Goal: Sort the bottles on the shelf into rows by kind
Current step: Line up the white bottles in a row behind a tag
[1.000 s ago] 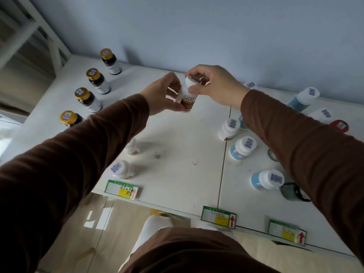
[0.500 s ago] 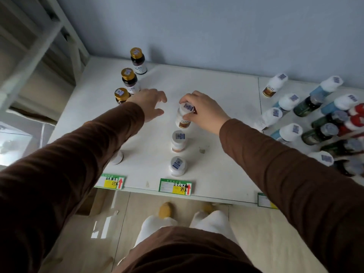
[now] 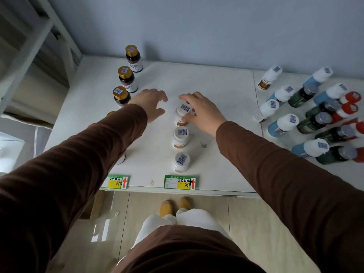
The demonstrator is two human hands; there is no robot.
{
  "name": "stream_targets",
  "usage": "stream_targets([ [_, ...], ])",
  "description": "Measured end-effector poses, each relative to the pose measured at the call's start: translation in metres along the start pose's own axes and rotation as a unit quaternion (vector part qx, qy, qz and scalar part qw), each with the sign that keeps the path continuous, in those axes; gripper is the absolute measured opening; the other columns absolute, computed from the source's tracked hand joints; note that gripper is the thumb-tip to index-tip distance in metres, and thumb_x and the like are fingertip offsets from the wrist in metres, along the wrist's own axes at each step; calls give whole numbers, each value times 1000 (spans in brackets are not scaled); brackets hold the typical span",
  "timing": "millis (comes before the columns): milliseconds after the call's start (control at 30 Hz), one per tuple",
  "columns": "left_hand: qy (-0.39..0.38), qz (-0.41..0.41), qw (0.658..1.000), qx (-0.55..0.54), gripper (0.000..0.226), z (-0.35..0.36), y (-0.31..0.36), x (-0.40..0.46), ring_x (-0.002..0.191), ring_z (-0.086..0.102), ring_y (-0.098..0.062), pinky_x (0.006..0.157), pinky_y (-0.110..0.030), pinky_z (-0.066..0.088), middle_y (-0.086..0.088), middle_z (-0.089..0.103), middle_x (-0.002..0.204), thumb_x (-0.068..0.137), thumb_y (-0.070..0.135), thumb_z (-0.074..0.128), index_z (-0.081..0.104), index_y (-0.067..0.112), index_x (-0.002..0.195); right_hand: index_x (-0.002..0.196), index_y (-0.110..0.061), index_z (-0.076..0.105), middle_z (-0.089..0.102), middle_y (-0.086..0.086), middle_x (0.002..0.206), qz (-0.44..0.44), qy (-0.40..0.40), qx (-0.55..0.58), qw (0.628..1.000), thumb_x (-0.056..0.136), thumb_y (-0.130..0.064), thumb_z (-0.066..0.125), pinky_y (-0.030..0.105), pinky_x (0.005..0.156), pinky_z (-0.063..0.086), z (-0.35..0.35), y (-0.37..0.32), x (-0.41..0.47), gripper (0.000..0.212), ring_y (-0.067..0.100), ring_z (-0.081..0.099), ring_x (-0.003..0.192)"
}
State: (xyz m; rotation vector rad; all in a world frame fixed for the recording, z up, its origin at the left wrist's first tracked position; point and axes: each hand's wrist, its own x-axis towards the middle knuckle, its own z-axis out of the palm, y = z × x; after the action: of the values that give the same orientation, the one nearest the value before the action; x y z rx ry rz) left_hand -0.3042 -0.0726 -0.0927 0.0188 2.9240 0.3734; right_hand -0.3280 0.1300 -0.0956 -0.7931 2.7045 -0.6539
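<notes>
A white-capped bottle with a brown band (image 3: 182, 115) stands on the white shelf (image 3: 216, 99), third from the front of a row. My right hand (image 3: 199, 111) is closed around it. Two like bottles stand in front of it, the middle one (image 3: 180, 137) and the front one (image 3: 182, 162). My left hand (image 3: 151, 103) hovers just left of the held bottle, fingers spread and holding nothing. A row of gold-capped dark bottles runs along the left: back (image 3: 134, 58), middle (image 3: 127, 78) and nearer (image 3: 120, 96).
A mixed cluster of blue, dark green and red bottles (image 3: 315, 119) crowds the right shelf panel, with two more white brown-banded bottles (image 3: 268, 76) at its left edge. Green price tags (image 3: 180, 182) sit on the front edge. The shelf frame (image 3: 65, 42) rises at the left.
A second ago both hands held the bottle up in the air. It now stands on the shelf behind the two white bottles, under my right hand. My left hand has come off it.
</notes>
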Motion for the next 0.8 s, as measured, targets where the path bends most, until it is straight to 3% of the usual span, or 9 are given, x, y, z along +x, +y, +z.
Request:
stream_targets([
  [233, 72, 70, 995, -19, 35, -23, 47, 17, 113, 52, -29, 93, -40, 42, -8, 57, 121, 89, 29, 63, 57, 20, 122, 131, -21, 56, 56, 4, 124, 25, 69, -23, 997, 92, -29, 66, 31, 92, 45, -38, 33, -31, 42, 22, 53, 108],
  [467, 62, 128, 988, -65, 37, -11, 131, 35, 111, 53, -26, 94, -37, 42, -5, 58, 121, 87, 30, 64, 57, 20, 122, 121, -20, 63, 60, 2, 115, 64, 103, -48, 991, 93, -28, 63, 24, 81, 34, -104, 107, -63, 29, 20, 54, 103],
  [633, 21, 109, 990, -82, 40, 28, 190, 57, 114, 53, -24, 97, -36, 43, -3, 58, 123, 85, 32, 67, 57, 21, 122, 127, -22, 61, 57, 5, 125, 70, 15, -81, 994, 92, -27, 63, 35, 95, 39, -139, 165, -72, 35, 24, 51, 114],
  [800, -11, 39, 993, -112, 44, 81, 242, 78, 112, 55, -23, 95, -34, 43, -2, 59, 122, 82, 33, 70, 57, 22, 123, 132, -23, 57, 54, 6, 127, 21, -83, -104, 991, 90, -26, 65, 30, 85, 34, -149, 207, -66, 43, 23, 50, 111],
])
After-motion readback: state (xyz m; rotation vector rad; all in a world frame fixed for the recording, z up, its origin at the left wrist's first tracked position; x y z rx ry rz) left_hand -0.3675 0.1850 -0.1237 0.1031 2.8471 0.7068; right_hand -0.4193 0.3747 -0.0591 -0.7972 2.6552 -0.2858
